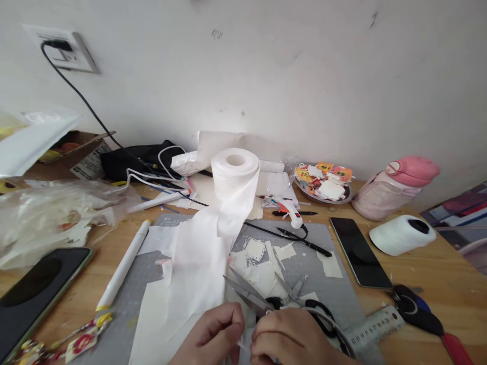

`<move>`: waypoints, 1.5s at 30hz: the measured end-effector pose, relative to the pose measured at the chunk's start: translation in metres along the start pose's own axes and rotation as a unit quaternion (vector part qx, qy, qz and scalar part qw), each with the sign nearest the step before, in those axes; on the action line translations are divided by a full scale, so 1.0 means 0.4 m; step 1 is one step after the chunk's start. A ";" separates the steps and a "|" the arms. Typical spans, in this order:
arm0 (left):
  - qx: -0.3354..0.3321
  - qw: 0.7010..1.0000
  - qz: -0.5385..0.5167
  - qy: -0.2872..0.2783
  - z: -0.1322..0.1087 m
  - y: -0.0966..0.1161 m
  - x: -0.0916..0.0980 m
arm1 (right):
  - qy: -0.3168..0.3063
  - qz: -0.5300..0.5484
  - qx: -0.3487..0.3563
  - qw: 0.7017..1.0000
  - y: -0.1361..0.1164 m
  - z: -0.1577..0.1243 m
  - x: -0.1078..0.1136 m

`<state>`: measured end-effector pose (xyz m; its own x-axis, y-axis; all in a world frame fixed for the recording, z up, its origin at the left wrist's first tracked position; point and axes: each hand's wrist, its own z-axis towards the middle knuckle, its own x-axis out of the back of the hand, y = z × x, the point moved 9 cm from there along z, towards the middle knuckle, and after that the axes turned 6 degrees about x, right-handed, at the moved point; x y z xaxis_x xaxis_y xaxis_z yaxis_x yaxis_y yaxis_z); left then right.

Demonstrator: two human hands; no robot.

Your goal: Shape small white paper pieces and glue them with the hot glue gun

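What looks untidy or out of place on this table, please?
The paper scraps look untidy: beyond the right hand, they lie scattered over the grey mat, uneven in shape, some overlapping.

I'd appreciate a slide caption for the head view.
Bare left hand and right hand by open silver scissors over a flat grey mat, an upright white paper-like roll beyond.

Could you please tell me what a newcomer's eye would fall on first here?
Probably the big white roll standing at the centre, its loose length running toward the left hand. Next might come the scissors with spread blades, just beyond the right hand, then the pink-lidded bottle at the far right.
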<state>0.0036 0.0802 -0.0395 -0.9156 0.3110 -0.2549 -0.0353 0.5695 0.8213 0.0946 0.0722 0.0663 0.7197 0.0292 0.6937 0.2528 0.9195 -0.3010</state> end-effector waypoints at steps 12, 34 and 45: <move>-0.121 0.979 0.150 -0.063 -0.002 0.057 -0.040 | -0.024 0.119 -0.165 0.979 0.046 -0.045 -0.062; -0.161 0.829 0.532 0.059 -0.026 0.065 -0.050 | -0.133 0.134 -0.263 0.946 0.127 -0.084 -0.091; -0.207 0.861 0.462 0.048 -0.026 0.074 -0.051 | -0.047 0.140 -0.278 0.949 0.139 -0.077 -0.060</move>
<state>0.0168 0.0828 -0.0045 -0.6573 0.4104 0.6321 0.6043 -0.2141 0.7674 0.1113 0.1105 0.0128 0.7548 0.3013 0.5827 0.3810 0.5217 -0.7633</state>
